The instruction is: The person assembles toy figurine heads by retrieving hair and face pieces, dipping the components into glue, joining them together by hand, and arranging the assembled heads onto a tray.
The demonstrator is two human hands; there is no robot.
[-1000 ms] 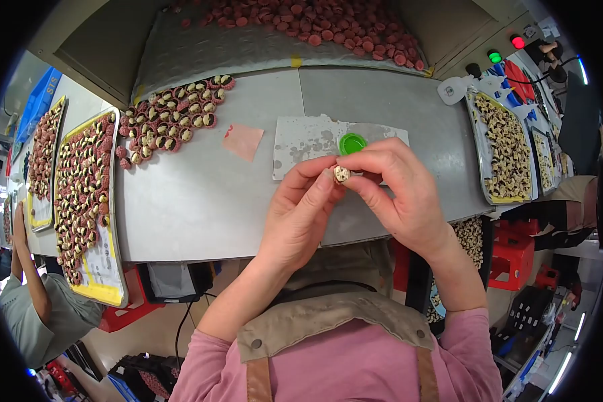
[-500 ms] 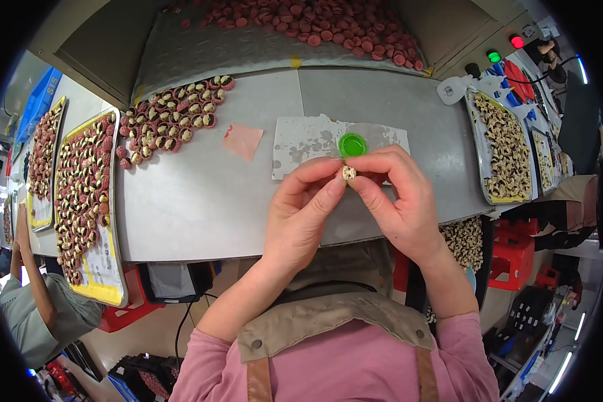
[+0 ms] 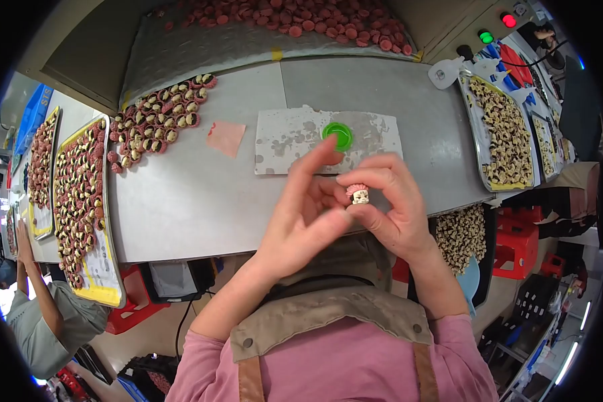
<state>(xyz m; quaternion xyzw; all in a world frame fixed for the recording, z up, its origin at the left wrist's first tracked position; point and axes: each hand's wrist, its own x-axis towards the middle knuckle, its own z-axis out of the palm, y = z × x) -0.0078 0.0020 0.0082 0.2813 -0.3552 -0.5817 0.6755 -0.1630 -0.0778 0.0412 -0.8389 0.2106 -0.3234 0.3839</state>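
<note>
A small figure head with a pink ruffled cap and a pale face is pinched between the thumb and fingers of my right hand. Beside it, my left hand has its index finger raised and its thumb apart; its other fingers curl behind the piece, and whether they touch it cannot be made out. Just beyond my hands, a green round dish stands on a stained white board. A pink square of paper lies left of the board.
Capped pieces cluster at the table's left, beside a yellow-edged tray. Pink caps fill the box at the back. Another tray of pale pieces stands right. A co-worker's arms show at far left.
My left fingers have opened from the pinch and the index finger is raised. My right hand has turned the piece, so its pink cap and face now show. The view has shifted slightly.
</note>
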